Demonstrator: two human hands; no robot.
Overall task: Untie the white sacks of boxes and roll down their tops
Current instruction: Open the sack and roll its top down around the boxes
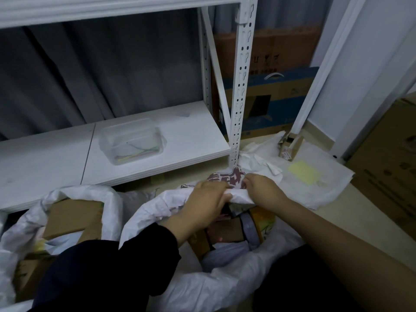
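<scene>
White sacks (pixel 171 206): 2; hands (pixel 234 192): 2

White shelf and floor
A clear plastic tub (pixel 131 140) sits on the low shelf board (pixel 184 140); two open white sacks (pixel 157 208) stand on the floor (pixel 351 221) nearer.

Both hands grip the far rim of an open white sack (pixel 225 287) at the centre of the frame, the left hand (pixel 208 199) and right hand (pixel 263 190) just beside each other, fingers (pixel 246 180) curled over the folded fabric. Cardboard boxes (pixel 225 233) fill the sack. A second open sack (pixel 67 194) of boxes sits at lower left. On the white shelf (pixel 191 131) above, a clear plastic tub (pixel 131 140) holds coloured ties. Flattened sacks (pixel 315 176) lie on the floor at right.
</scene>
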